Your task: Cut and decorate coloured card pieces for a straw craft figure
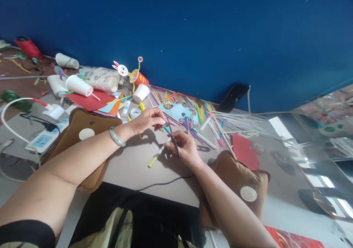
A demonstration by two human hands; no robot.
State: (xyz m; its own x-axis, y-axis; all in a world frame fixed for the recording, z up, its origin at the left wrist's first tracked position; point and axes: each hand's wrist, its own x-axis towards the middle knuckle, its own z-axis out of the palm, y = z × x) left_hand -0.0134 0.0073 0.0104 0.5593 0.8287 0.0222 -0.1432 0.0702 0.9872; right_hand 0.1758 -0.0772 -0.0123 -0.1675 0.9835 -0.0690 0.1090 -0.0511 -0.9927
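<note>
In the right hand [184,147] we see fingers curled around dark-handled scissors [174,143], the thing in use, which stand over the middle of the surface [128,169] with their blades pointing away from the body and up beside the left fingertips; the left hand [150,119] has its fingers bent and drawn together just beside the blades, though we cannot tell whether a small piece is pinched between them; a pale green bangle [117,137] circles the left wrist; just below the right fingers we find a yellow-ended marker [154,158], lying slantwise; beyond the hands lies a light blue paper cutout [179,112] with holes in it, among many scattered coloured pens; to its left we make out a white tape roll [135,112], a glue stick [126,108] and a tipped white paper cup [141,93], near a red paper cup [141,79] with a rabbit-face cutout [121,69]; brown cushions flank the arms, one at the left [77,120], one at the right [230,180]; farther out we see a power strip [45,141] at the left, and a black phone [233,96] leaning against the blue wall [193,38].
</note>
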